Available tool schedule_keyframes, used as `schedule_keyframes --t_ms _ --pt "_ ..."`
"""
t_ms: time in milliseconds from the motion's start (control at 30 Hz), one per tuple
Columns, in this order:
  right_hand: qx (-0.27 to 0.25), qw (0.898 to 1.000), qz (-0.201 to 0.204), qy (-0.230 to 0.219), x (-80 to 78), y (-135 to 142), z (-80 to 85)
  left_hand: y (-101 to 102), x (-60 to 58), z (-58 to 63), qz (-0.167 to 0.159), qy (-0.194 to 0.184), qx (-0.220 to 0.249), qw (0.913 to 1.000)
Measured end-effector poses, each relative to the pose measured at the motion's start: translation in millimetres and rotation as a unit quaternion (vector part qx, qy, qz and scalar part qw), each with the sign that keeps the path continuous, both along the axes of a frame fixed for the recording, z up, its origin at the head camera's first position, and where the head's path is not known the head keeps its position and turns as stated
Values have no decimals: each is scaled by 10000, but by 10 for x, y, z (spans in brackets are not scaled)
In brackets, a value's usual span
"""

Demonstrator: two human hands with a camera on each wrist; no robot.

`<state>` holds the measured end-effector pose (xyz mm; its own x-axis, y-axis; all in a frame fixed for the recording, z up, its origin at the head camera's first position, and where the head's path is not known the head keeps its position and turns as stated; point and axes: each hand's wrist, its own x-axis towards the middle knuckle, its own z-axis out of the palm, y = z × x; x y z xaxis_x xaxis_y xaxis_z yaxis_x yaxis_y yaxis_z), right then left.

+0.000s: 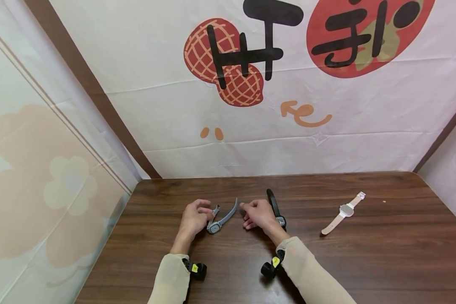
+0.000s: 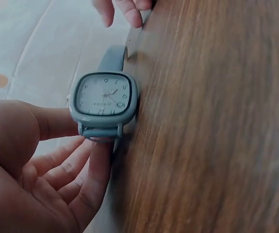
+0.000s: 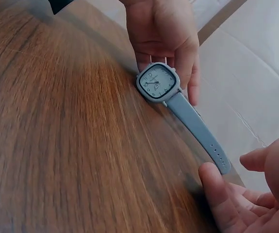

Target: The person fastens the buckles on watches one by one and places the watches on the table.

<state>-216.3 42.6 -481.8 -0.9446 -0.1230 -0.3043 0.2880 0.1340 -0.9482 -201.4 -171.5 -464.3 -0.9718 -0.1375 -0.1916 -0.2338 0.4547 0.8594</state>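
A light blue-grey wristwatch (image 1: 214, 228) with a rounded square face lies at an angle over the wooden table, its strap unfastened. My left hand (image 1: 195, 216) grips the buckle-end strap close to the case; in the left wrist view the thumb lies beside the case and the fingers reach beneath it. The holed strap end (image 3: 219, 158) extends toward my right hand (image 1: 260, 214). In the right wrist view, the right thumb and fingertips (image 3: 209, 172) are spread around that tip, with a gap between them.
A black-strapped watch (image 1: 273, 203) lies just beyond the right wrist, partly covered by it. Farther right rests a watch with a pale pink strap (image 1: 337, 219). A printed cloth (image 1: 156, 105) hangs behind the table's (image 1: 365, 261) back edge.
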Motion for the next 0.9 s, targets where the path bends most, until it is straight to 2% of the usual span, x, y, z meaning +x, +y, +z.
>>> schedule_keyframes --t_ms 300,633,900 --pt "-125 9996 -262 -34 6 -130 1 40 13 -33 142 211 90 9996" --pt "-542 9970 -556 29 -6 -317 18 86 -1 -60 75 360 112 9993" --pt "-591 9956 -718 90 -40 -355 1 103 -18 -63 64 363 119 9993"
